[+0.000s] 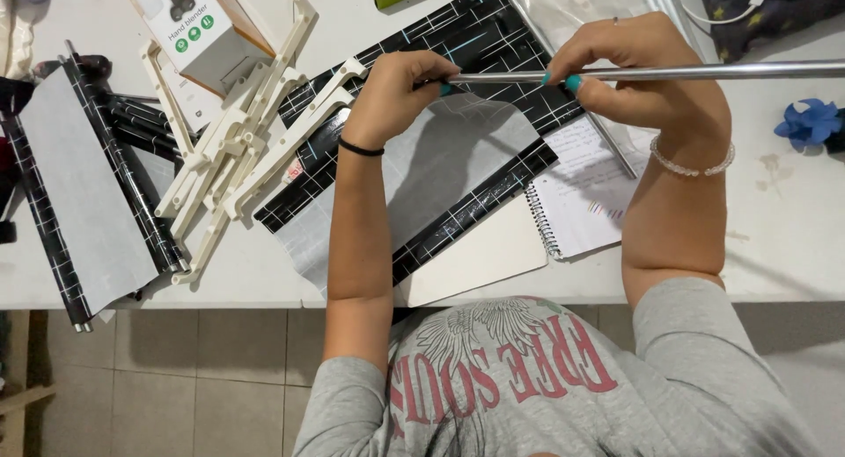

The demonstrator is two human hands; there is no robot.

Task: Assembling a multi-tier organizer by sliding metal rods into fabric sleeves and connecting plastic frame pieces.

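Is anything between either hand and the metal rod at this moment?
Nothing visible. The left hand pinches the end of the metal rod and the right hand grips it further along, both directly on the metal. The rod sits above the black patterned sheet, not under anything.

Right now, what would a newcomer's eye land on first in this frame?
First the long silver metal rod running in from the right edge, pinched by the left hand at its tip and the right hand further along. Beneath them lies a black sheet with a thin grid pattern, partly turned to its grey back. To the left sits a folding cream plastic lattice frame on the white table.
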